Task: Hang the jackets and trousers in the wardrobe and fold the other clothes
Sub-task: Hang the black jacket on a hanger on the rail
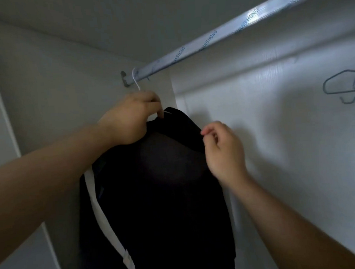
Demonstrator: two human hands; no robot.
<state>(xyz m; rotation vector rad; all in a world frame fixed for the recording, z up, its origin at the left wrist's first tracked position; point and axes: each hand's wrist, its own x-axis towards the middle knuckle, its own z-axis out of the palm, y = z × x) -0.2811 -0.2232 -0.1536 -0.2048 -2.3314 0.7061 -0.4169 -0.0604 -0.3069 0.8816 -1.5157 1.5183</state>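
A black jacket (165,196) with a white stripe down its left side hangs inside the wardrobe on a white hanger (136,80). The hanger's hook sits over the left end of the wardrobe rail (219,35). My left hand (131,118) grips the jacket's collar and the hanger's neck just under the hook. My right hand (222,146) is at the jacket's right shoulder, its fingers curled with thumb and forefinger pinched at the fabric's edge.
The rail, wrapped in printed film, runs up to the right. An empty grey hanger (341,86) hangs at the far right. The white back wall (274,130) stands behind the jacket, and the wardrobe's side wall (49,99) is close on the left.
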